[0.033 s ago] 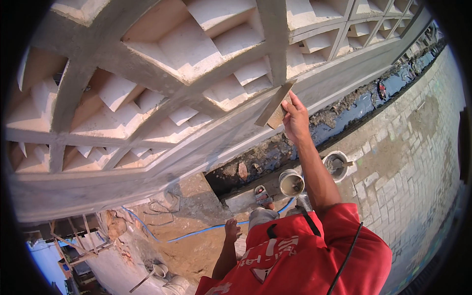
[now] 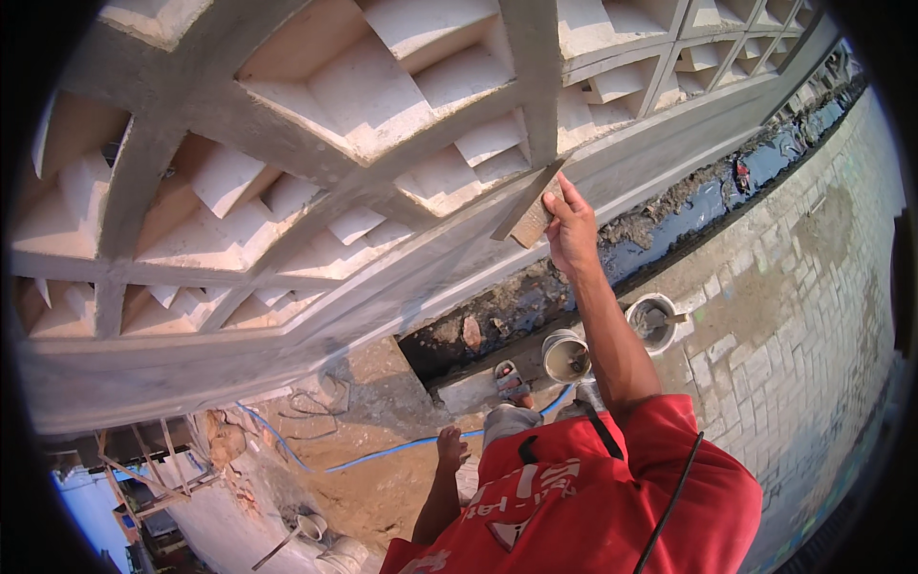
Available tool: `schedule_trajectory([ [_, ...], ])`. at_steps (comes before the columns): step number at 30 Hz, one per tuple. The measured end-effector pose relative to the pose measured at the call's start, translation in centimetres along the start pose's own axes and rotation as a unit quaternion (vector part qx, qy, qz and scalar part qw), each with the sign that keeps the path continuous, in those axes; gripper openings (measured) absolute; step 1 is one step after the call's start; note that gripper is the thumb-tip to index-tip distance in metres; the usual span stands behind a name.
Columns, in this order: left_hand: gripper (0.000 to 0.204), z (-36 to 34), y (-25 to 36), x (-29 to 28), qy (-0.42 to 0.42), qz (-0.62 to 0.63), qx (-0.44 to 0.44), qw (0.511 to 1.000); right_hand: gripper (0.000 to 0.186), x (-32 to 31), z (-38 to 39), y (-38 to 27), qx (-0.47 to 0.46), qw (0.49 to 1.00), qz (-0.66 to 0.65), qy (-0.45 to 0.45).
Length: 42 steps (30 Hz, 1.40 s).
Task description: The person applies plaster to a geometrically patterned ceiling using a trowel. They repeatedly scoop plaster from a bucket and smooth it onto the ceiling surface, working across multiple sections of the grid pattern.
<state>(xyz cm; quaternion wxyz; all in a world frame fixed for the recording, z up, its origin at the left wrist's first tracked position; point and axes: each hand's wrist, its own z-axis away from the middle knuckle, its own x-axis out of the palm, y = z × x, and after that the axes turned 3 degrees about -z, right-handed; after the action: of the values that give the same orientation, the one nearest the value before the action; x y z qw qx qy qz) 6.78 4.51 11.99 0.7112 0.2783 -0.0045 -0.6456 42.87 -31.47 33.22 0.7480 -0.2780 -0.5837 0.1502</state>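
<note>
My right hand is closed on a flat trowel-like tool with a straight edge and a block grip, held against the lower edge of the pale concrete lattice wall. My left hand hangs low beside my red shirt, its fingers slightly bent and apart, with nothing visible in them. Below my right arm stand a bucket with murky contents and another round bucket with a tool across its rim.
A trench with dark water runs along the wall's foot, bordered by a paved path. A blue hose crosses sandy ground near my sandalled foot. Wooden scaffolding and more containers lie at the lower left.
My right hand and the flat tool have shifted slightly to the left. My left hand looks the same.
</note>
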Motion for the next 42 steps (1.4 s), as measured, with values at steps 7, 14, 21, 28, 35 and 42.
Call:
schedule_trajectory([
  [7, 0.028, -1.3, 0.2, -1.0, -0.020, -0.029, -0.018, 0.999, 0.056, 4.6, 2.9, 6.4, 0.038, 0.992, 0.121, 0.027],
  [14, 0.022, -1.4, 1.9, -0.8, -0.027, -0.011, 0.050, 0.998, 0.052, 1.5, 3.4, 2.0, -0.019, 0.994, 0.091, 0.061],
  [21, 0.026, -1.6, 1.7, 0.0, -0.034, -0.009, 0.023, 0.999, 0.053, 2.7, 0.3, 2.5, -0.003, 0.996, 0.077, 0.047],
  [28, 0.029, -0.6, -0.9, -2.6, -0.011, 0.034, 0.023, 0.999, 0.058, 11.2, 7.1, 14.7, 0.076, 0.995, 0.054, 0.037],
  [35, 0.025, -0.8, -3.0, -4.3, -0.004, 0.046, 0.018, 0.999, 0.055, 9.1, 11.2, 15.6, 0.075, 0.994, 0.065, -0.039],
  [42, 0.028, -2.8, -3.6, -4.5, -0.033, 0.035, 0.015, 0.999, 0.040, 1.9, 5.1, 4.2, -0.026, 1.000, 0.002, -0.009],
])
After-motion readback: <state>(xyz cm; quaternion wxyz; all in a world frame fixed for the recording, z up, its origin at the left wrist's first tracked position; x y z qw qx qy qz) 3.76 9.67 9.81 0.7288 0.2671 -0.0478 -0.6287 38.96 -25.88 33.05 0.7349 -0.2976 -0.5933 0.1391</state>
